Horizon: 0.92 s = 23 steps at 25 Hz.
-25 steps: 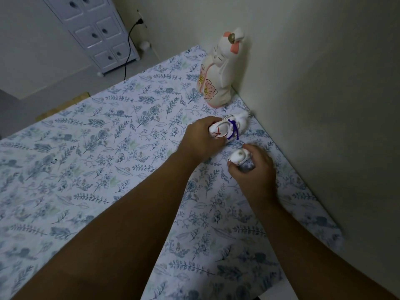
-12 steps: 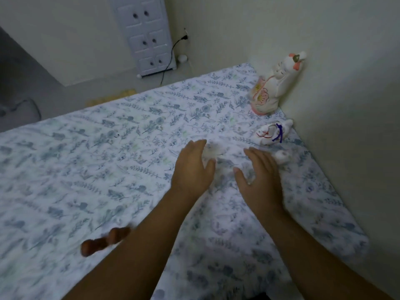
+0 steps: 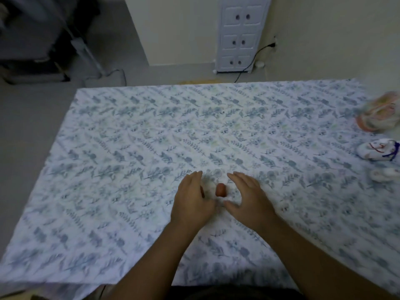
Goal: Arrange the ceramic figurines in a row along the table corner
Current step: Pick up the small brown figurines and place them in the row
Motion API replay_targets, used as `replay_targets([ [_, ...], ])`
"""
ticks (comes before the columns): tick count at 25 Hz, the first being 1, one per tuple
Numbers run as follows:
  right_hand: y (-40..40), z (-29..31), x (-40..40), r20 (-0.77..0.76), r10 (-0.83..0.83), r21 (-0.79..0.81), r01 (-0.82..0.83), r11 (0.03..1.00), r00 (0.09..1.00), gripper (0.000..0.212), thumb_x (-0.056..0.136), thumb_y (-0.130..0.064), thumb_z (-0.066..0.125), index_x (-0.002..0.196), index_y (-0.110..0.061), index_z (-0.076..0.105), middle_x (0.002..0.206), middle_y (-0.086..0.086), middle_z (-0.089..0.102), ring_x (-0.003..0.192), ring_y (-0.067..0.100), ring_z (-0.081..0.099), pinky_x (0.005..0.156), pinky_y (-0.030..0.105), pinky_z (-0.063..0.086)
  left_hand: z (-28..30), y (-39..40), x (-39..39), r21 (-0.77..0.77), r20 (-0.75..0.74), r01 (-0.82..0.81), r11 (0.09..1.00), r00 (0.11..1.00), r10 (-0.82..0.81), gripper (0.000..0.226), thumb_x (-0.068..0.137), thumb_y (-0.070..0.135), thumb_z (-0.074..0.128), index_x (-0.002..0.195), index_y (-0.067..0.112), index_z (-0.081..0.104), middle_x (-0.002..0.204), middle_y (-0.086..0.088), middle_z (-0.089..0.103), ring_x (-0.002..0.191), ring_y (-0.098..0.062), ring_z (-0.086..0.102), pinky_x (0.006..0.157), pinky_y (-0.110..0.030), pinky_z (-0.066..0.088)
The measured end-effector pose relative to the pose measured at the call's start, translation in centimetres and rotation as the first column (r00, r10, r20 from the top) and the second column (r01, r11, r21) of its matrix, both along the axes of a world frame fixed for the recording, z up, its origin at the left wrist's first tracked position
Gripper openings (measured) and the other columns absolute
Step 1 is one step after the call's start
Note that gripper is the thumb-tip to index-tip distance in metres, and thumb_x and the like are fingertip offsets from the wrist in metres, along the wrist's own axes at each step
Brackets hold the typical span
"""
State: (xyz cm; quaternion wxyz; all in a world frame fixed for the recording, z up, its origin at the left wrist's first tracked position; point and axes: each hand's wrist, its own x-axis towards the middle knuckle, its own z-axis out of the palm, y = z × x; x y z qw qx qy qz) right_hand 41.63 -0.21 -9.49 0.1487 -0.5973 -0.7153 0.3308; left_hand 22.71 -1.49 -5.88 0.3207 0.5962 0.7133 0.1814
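Three pale figurines sit along the table's (image 3: 129, 131) right edge — a large blurred one with orange trim (image 3: 379, 114) farthest back, a white one with a purple cord (image 3: 377, 150) just nearer, and a small white one (image 3: 384, 175) nearest. Both hands hover near the front middle, fingers spread, gripping nothing. Left hand (image 3: 191, 201) and right hand (image 3: 249, 199) flank a small reddish-brown figurine (image 3: 221, 190) — contact cannot be told.

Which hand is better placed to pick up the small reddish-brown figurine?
Probably the right hand: the small reddish-brown figurine lies between both open hands, and the white ceramic figurines stand on that side. The left hand is just as near.
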Motion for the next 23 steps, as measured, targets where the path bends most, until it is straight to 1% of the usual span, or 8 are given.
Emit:
replay_targets([
  [3,0.4,-0.9,-2.3,-0.1,-0.066,-0.137,0.052,0.989,0.993,0.066,0.083,-0.022,0.082,0.143,-0.023,0.054,0.141,0.003,0.059,0.132,0.021,0.053,0.103,0.026,0.043,-1.9,0.1,-2.0,-0.082,0.051,-0.035,0.996,0.998,0.039,0.059,0.08,0.023,0.068,0.137,0.019,0.05,0.132,0.001,0.058,0.121,-0.019,0.055,0.098,-0.036,0.05],
  [6,0.4,-0.8,-3.1,-0.164,-0.185,-0.129,0.165,0.978,0.969,0.025,0.081,-0.01,0.081,0.098,-0.024,0.069,0.101,-0.004,0.072,0.099,0.014,0.068,0.08,0.014,0.049,-2.4,0.7,-2.1,-0.034,0.121,-0.006,0.999,0.993,0.01,0.02,0.081,0.013,0.069,0.098,0.018,0.061,0.089,0.0,0.066,0.081,-0.021,0.061,0.071,-0.038,0.053],
  [9,-0.5,0.0,-2.1,-0.224,-0.345,-0.112,0.328,0.938,0.911,0.017,0.08,-0.012,0.081,0.084,-0.023,0.068,0.09,-0.009,0.07,0.09,0.004,0.064,0.077,0.015,0.049,-2.2,1.4,-0.7,0.044,0.164,0.073,0.996,0.983,-0.079,0.009,0.082,0.008,0.064,0.086,0.016,0.063,0.081,-0.004,0.065,0.079,-0.021,0.061,0.072,-0.04,0.055],
  [11,-1.4,0.4,0.2,-0.262,-0.45,-0.097,0.441,0.892,0.853,0.018,0.081,-0.011,0.081,0.08,-0.024,0.068,0.09,-0.009,0.07,0.092,0.004,0.064,0.081,0.013,0.049,-1.7,2.0,1.9,0.119,0.188,0.184,0.976,0.961,-0.204,0.014,0.083,0.005,0.061,0.076,0.017,0.059,0.075,-0.003,0.061,0.078,-0.022,0.058,0.072,-0.042,0.055],
  [14,-2.8,0.6,6.4,-0.297,-0.621,-0.149,0.607,0.78,0.725,0.019,0.082,-0.011,0.081,0.081,-0.024,0.068,0.092,-0.004,0.072,0.089,0.008,0.069,0.082,0.021,0.057,-1.5,3.4,8.6,0.166,0.219,0.33,0.929,0.906,-0.361,0.015,0.087,0.006,0.064,0.095,0.018,0.069,0.091,0.003,0.065,0.09,-0.017,0.06,0.082,-0.037,0.055],
  [17,-4.4,0.3,14.6,-0.277,-0.744,-0.137,0.742,0.657,0.608,0.014,0.084,-0.013,0.08,0.087,-0.021,0.07,0.097,0.001,0.072,0.093,0.017,0.07,0.08,0.024,0.057,-1.5,4.4,17.5,0.179,0.247,0.447,0.876,0.842,-0.48,0.032,0.088,0.01,0.068,0.118,0.019,0.067,0.112,0.002,0.067,0.103,-0.013,0.062,0.092,-0.037,0.055],
  [20,-6.2,-0.1,23.1,-0.185,-0.84,-0.072,0.845,0.53,0.511,0.012,0.088,-0.022,0.078,0.096,-0.017,0.071,0.097,0.004,0.071,0.092,0.018,0.068,0.072,0.017,0.048,-1.6,4.8,27.2,0.198,0.267,0.566,0.8,0.754,-0.6,0.036,0.089,0.01,0.07,0.124,0.015,0.066,0.116,-0.004,0.068,0.105,-0.015,0.062,0.095,-0.037,0.054],
  [23,-6.6,-0.9,29.6,-0.153,-0.905,-0.009,0.916,0.402,0.396,0.015,0.089,-0.026,0.075,0.097,-0.013,0.072,0.094,0.007,0.072,0.088,0.022,0.067,0.072,0.029,0.053,-2.2,5.3,35.5,0.205,0.262,0.655,0.728,0.68,-0.685,0.035,0.088,0.008,0.07,0.122,0.012,0.064,0.113,-0.009,0.069,0.103,-0.02,0.064,0.091,-0.04,0.055],
])
